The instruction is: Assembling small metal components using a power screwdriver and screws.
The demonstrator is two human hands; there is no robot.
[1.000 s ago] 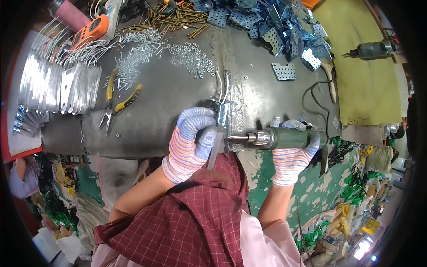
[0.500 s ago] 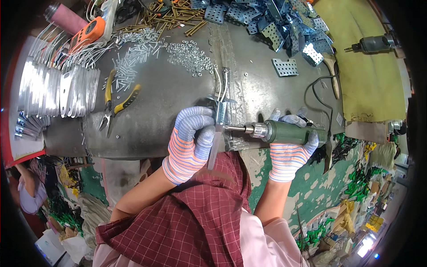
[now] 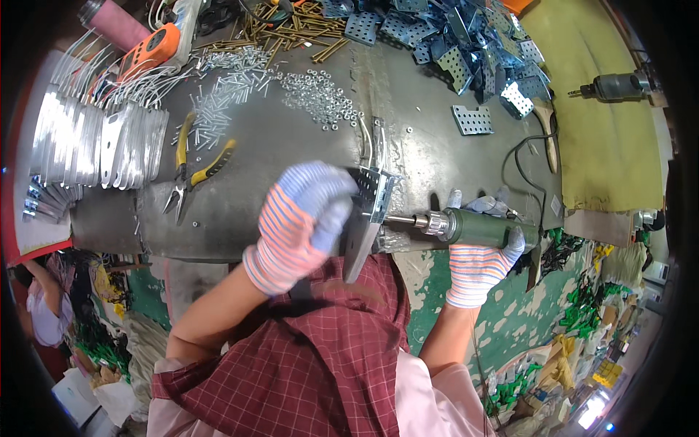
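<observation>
A flat grey metal strip (image 3: 357,256) with a perforated bracket (image 3: 374,191) and white wires at its far end stands tilted over the table's front edge. My left hand (image 3: 298,211), in a striped glove and slightly blurred, is closed at the left side of this piece, fingers curled and thumb against it; the exact contact is partly hidden. My right hand (image 3: 477,266), gloved alike, wraps round a dark green electric screwdriver (image 3: 480,227) lying level. Its bit points left, with the tip at the bracket's right side.
Yellow-handled pliers (image 3: 191,171), screws (image 3: 211,109) and nuts (image 3: 320,98) lie at left. Wired metal strips (image 3: 109,146) stack far left. Perforated brackets (image 3: 466,51) pile at the back; a brush (image 3: 547,135) and cable lie right. Another power driver (image 3: 615,86) rests on the yellow surface.
My left hand has shifted left and turned, and the strip with its bracket has swung to show the bracket's perforated face. The screwdriver has moved slightly right.
</observation>
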